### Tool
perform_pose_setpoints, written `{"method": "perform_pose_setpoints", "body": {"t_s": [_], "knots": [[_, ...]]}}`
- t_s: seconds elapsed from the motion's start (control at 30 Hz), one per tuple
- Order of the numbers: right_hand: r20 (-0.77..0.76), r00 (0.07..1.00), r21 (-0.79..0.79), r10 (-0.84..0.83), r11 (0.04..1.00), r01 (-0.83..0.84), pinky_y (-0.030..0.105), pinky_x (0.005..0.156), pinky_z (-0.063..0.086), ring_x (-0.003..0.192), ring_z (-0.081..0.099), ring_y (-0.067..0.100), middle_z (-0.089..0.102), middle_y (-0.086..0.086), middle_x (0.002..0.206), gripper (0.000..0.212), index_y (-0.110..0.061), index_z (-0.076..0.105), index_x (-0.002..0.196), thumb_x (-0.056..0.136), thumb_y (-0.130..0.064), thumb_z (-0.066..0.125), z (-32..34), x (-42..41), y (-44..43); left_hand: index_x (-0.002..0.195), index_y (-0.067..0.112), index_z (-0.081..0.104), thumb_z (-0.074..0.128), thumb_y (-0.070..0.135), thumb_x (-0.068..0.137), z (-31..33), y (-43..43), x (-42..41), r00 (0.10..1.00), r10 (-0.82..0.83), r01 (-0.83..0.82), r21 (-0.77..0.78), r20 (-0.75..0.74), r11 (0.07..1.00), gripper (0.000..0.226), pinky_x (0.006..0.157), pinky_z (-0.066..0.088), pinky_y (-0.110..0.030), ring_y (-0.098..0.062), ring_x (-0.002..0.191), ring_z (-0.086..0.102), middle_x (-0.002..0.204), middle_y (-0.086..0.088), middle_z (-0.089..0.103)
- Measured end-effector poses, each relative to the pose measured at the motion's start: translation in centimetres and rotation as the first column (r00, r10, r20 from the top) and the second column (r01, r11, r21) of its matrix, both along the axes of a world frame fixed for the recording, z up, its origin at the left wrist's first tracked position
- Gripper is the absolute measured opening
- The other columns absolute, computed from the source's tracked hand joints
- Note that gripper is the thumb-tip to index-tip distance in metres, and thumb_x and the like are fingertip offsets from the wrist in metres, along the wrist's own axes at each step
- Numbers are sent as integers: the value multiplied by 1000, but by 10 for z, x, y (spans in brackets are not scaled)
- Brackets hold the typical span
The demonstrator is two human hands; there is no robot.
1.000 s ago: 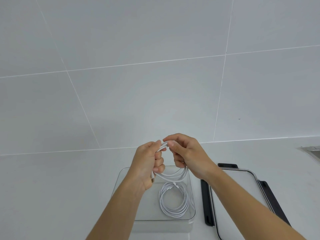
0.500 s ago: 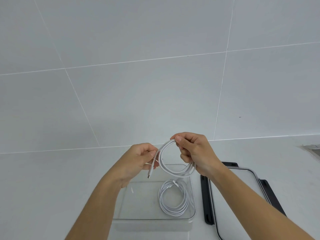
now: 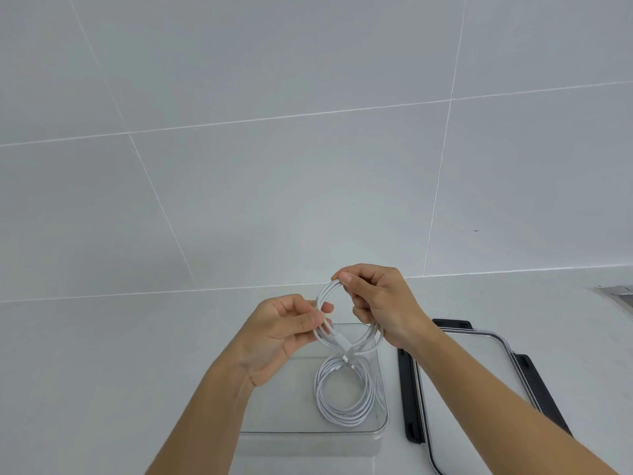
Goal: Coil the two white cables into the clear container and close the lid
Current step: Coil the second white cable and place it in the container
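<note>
Cables, white: two. Cable one (image 3: 342, 341) is held as a multi-turn loop above the far end of the clear container (image 3: 274, 399). The left hand (image 3: 284, 334) pinches the loop's left side between thumb and fingers (image 3: 308, 320). The right hand (image 3: 380, 303) pinches the loop's top and curls its other fingers round the right side. Cable two (image 3: 342, 418) lies coiled flat inside the container, directly below the fingers, at the right wall.

Container: one, open, on the white tabletop (image 3: 102, 371). Lid (image 3: 479, 389): one, clear, three black latches in view, flat on the tabletop just right of the container; the right forearm crosses it. Tiled wall (image 3: 308, 166) beyond the fingers.
</note>
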State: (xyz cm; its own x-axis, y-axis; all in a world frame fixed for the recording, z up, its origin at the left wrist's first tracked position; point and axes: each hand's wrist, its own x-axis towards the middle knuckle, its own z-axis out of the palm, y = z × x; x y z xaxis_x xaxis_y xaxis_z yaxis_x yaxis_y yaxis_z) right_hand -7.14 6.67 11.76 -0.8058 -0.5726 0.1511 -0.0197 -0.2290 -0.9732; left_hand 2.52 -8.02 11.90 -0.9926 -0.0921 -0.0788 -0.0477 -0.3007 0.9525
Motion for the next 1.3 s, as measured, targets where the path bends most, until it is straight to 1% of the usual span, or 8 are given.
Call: {"method": "perform_pose_setpoints", "body": {"t_s": [0.2, 0.37, 0.53, 0.7, 0.9, 1.03, 1.17, 1.3], "knots": [[20, 1000, -7, -21, 1000, 21, 14, 35, 24, 35, 23, 5, 36, -11, 44, 19, -6, 67, 76, 91, -7, 54, -2, -1, 0, 74, 12, 37, 66, -17, 71, -6, 15, -10, 958, 263, -283, -238, -113, 929, 41, 54, 54, -29, -18, 48, 61, 62, -1, 69], [-16, 1000, 8, -15, 1000, 15, 14, 35, 27, 34, 25, 4, 37, -13, 42, 17, -6, 67, 78, 90, -7, 55, -2, 2, -4, 71, 25, 34, 61, -3, 75, -15, 26, -13, 852, 451, -515, -582, -267, 629, 39, 52, 48, -30, -7, 45, 57, 73, 7, 71], [-20, 1000, 12, -4, 1000, 4, 15, 35, 28, 34, 27, 5, 38, -14, 41, 16, -8, 68, 79, 90, -8, 56, -4, 3, -5, 74, 43, 32, 58, 12, 77, -20, 24, -10, 858, 407, -474, -791, -314, 387, 40, 49, 37, -28, -4, 49, 53, 71, 17, 66], [-188, 981, 57, 48, 998, -38, 13, 44, 33, 43, 37, 3, 49, -16, 47, 17, -18, 69, 79, 88, -8, 58, -8, 4, 1, 80, 31, 35, 55, 14, 85, -15, 12, -10, 937, 316, -310, -777, -151, 548, 27, 67, 53, -46, -24, 62, 60, 82, 3, 70], [-341, 924, 95, 173, 984, -150, 3, 72, 41, 73, 60, -1, 69, -17, 73, 27, -24, 69, 80, 84, 2, 61, -2, 11, 2, 81, 18, 62, 67, 7, 79, -13, 9, -9, 883, 444, -451, -529, -149, 719, 13, 66, 46, -19, -8, 72, 61, 83, 7, 66], [-500, 848, 204, 177, 975, -83, 1, 87, 31, 84, 57, 6, 67, -22, 76, 17, -17, 71, 85, 81, -2, 65, -4, 16, 2, 80, 20, 69, 66, -4, 76, -14, 4, -9, 868, 490, -482, -378, -80, 791, 24, 72, 51, -25, -13, 79, 61, 90, -4, 63], [-785, 580, 297, 217, 954, 46, 21, 88, 32, 75, 39, 3, 64, -3, 71, 12, -9, 73, 89, 80, -5, 66, -11, 19, 1, 82, 4, 68, 56, -17, 77, -14, -1, -6, 870, 491, -481, -127, 57, 867, 25, 65, 58, -27, -22, 73, 68, 82, -14, 69], [-936, 228, 309, 269, 937, 165, 25, 85, 31, 77, 40, 14, 64, 4, 65, 15, -4, 72, 86, 78, 6, 63, -23, 22, -1, 73, -6, 66, 56, -3, 82, -13, -9, -7, 859, 476, -508, 202, 187, 838, 14, 57, 60, -32, -26, 60, 68, 68, -16, 65]]}}
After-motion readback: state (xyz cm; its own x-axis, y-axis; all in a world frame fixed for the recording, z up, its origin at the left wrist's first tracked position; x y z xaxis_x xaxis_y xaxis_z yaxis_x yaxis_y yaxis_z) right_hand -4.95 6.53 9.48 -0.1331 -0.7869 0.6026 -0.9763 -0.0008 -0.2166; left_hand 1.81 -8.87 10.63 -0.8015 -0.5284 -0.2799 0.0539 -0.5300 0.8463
